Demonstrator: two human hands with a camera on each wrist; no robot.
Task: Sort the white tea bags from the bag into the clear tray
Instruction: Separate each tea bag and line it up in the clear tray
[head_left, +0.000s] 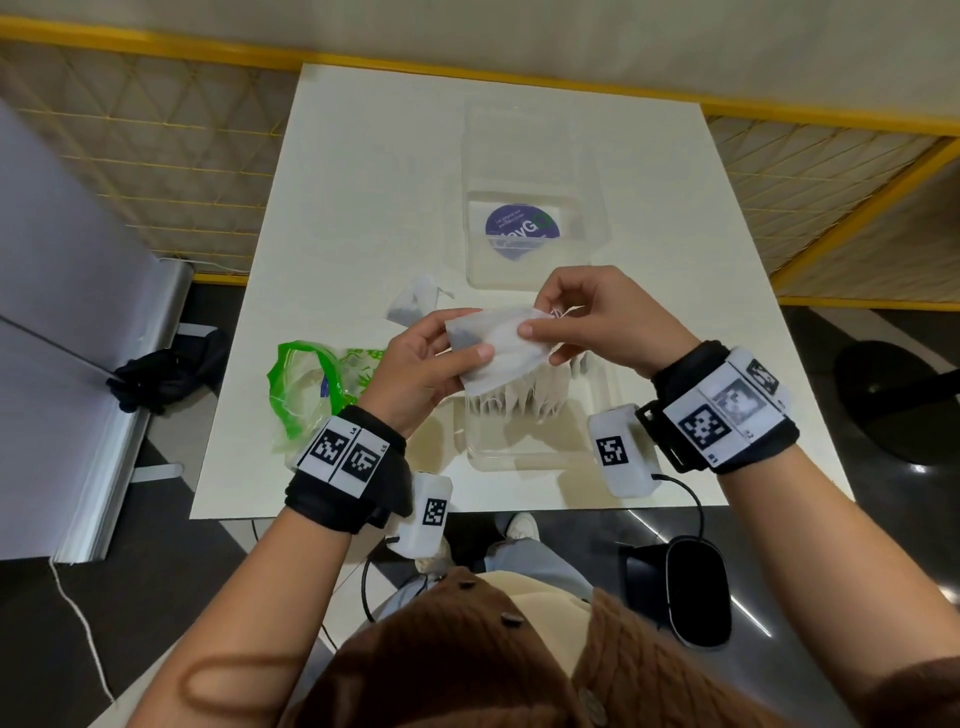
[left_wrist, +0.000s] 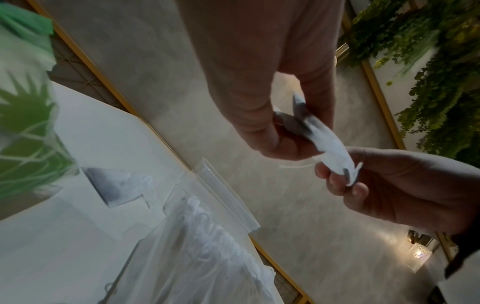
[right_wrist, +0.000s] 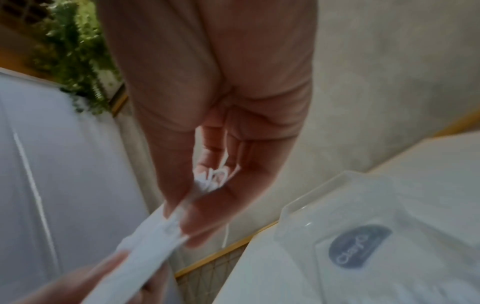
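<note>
Both hands hold one white tea bag (head_left: 501, 345) above the clear tray (head_left: 519, 452). My left hand (head_left: 431, 364) pinches its left, dark-filled end with thumb on top. My right hand (head_left: 576, 325) pinches the right end, where the string bunches. In the left wrist view the tea bag (left_wrist: 327, 144) stretches between the two hands. The right wrist view shows the tea bag (right_wrist: 153, 244) edge-on between thumb and fingers. Several white tea bags (head_left: 524, 395) stand in a row inside the tray. The green-printed plastic bag (head_left: 311, 389) lies open at the left.
One loose tea bag (head_left: 415, 301) lies on the white table (head_left: 363, 182) left of the hands. A clear lid (head_left: 524, 208) with a round purple label sits behind the tray. A yellow-framed mesh railing borders the table's far side.
</note>
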